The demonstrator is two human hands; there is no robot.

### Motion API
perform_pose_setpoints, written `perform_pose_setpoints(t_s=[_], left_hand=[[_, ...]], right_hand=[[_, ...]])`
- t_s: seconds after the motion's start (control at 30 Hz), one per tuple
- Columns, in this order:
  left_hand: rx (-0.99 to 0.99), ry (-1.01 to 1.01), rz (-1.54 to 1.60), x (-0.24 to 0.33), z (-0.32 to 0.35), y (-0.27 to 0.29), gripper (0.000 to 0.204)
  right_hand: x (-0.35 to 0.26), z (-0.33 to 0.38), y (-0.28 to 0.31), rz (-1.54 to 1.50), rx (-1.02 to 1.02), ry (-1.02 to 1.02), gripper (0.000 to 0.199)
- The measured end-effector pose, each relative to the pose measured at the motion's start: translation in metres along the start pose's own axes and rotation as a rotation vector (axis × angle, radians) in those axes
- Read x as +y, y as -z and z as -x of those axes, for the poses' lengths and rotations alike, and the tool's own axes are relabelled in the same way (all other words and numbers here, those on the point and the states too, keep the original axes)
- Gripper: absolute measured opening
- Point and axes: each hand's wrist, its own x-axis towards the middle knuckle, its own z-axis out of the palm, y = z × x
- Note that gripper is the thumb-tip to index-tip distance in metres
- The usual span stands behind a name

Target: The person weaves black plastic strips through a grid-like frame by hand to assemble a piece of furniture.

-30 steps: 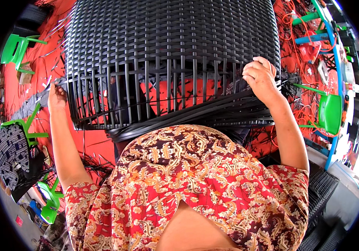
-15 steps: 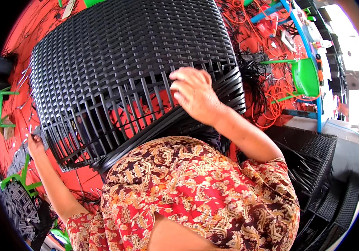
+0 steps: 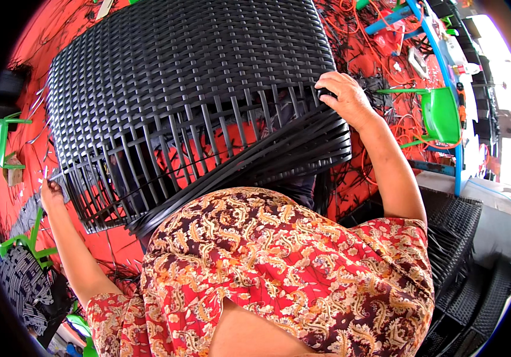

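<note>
- Big black woven panel (image 3: pixel 190 77) sits tilted in front of the person, above the red floor (image 3: pixel 23 53).
- Right hand (image 3: pixel 343 98): grip curled tight on the panel's right edge, over loose black strips (image 3: pixel 267 157).
- Left hand (image 3: pixel 52 191): grip pinched shut on the lower-left corner.
- Green stool (image 3: pixel 440 113) nearby at right.

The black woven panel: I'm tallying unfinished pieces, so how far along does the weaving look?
Most of the black woven panel is tightly woven across its far part. The near band shows only upright strips with gaps, red floor showing through. The right hand grips the panel's right edge where loose black strips bunch; the left hand holds its left corner. That open band remains.
</note>
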Motion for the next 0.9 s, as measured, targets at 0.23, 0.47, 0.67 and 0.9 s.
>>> perform_pose_setpoints(t_s=[0.23,0.47,0.67,0.9], left_hand=[[0.103,0.012,-0.042,0.005,-0.009,0.013,0.018],[0.165,0.047,-0.305,0.008,-0.014,0.024,0.020],[0.112,-0.133,-0.950,0.045,0.025,0.023,0.031],[0.005,-1.312,-1.556,0.052,0.161,-0.165,0.059]], right_hand=[[0.004,-0.011,0.010,0.074,-0.146,0.113,0.011],[-0.002,-0.020,0.017,0.157,-0.279,0.034,0.012],[-0.004,-0.005,0.010,0.110,-0.131,0.142,0.017],[-0.007,-0.009,0.003,0.092,-0.146,0.196,0.008]])
